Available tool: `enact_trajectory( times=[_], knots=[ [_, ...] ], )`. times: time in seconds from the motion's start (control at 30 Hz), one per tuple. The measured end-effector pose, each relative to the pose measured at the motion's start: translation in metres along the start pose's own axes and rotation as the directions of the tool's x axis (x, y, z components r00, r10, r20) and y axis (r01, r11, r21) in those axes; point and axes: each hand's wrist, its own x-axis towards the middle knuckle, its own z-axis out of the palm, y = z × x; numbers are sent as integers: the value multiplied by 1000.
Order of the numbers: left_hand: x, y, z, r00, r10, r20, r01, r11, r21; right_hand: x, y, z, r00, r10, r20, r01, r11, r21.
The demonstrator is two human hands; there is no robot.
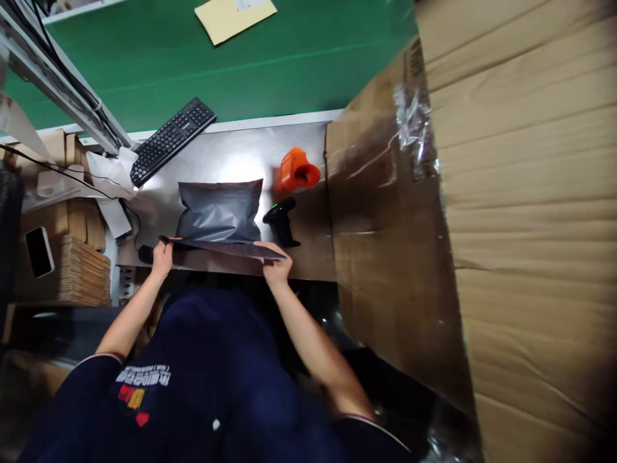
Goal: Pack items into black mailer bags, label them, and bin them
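Observation:
A dark grey plastic mailer bag (219,212) lies on the metal worktable, its near edge raised in a long flap toward my body. My left hand (162,256) pinches the left end of that edge. At the right end, my right hand (277,262) grips the same edge between thumb and fingers. A black handheld barcode scanner (283,222) with a small green light lies just beyond my right hand. Behind it stands an orange scanner holder (297,170). What is inside the bag cannot be seen.
A black keyboard (173,140) sits at the back left. Large cardboard boxes (385,257) wall off the right side. Stacked flat cartons (84,270) and a phone (39,252) are on the left. A green conveyor belt (270,83) runs behind the table, carrying a yellow envelope (226,22).

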Motion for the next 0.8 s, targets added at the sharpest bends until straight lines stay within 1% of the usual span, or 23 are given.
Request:
enact_trajectory(
  times=[0.03, 0.07, 0.1, 0.13, 0.17, 0.23, 0.27, 0.33, 0.43, 0.5, 0.6, 0.67, 0.73, 0.8],
  knots=[
    [3, 6, 9, 991, -52, -126, 54, 998, 13, 5, -4, 11, 995, 34, -93, -35, 999, -14],
    [7, 11, 17, 970, -94, -226, 101, 995, 18, 10, -6, 20, 983, 64, -172, -72, 997, -42],
    [11, 16, 24, 949, -114, -295, 125, 992, 17, 16, -7, 28, 967, 88, -239, -108, 991, -73],
    [15, 21, 30, 937, -106, -334, 117, 993, 14, 23, -7, 34, 951, 102, -292, -136, 986, -101],
    [19, 26, 33, 934, -76, -348, 84, 996, 9, 30, -6, 39, 934, 110, -339, -161, 979, -124],
    [28, 34, 34, 942, -8, -336, 14, 1000, 15, 43, -5, 41, 901, 130, -413, -216, 961, -170],
    [32, 38, 33, 948, 7, -319, 4, 999, 34, 49, -5, 41, 896, 142, -421, -245, 949, -200],
    [41, 44, 28, 959, -23, -283, 56, 992, 111, 58, -7, 36, 901, 171, -399, -297, 914, -278],
    [50, 47, 22, 966, -115, -233, 173, 954, 244, 66, -11, 27, 926, 223, -304, -333, 860, -386],
    [54, 46, 20, 969, -145, -199, 198, 941, 275, 70, -13, 24, 934, 255, -250, -344, 832, -435],
    [60, 39, 23, 976, -156, -152, 190, 950, 249, 75, -12, 25, 935, 298, -189, -353, 792, -497],
    [63, 30, 29, 973, -199, -119, 220, 952, 213, 79, -10, 29, 925, 357, -131, -366, 744, -559],
    [66, 21, 34, 965, -252, -78, 262, 946, 189, 80, -9, 32, 902, 425, -73, -375, 691, -617],
    [64, 13, 35, 958, -281, -53, 286, 940, 184, 78, -10, 33, 877, 477, -53, -392, 648, -653]
  ],
)
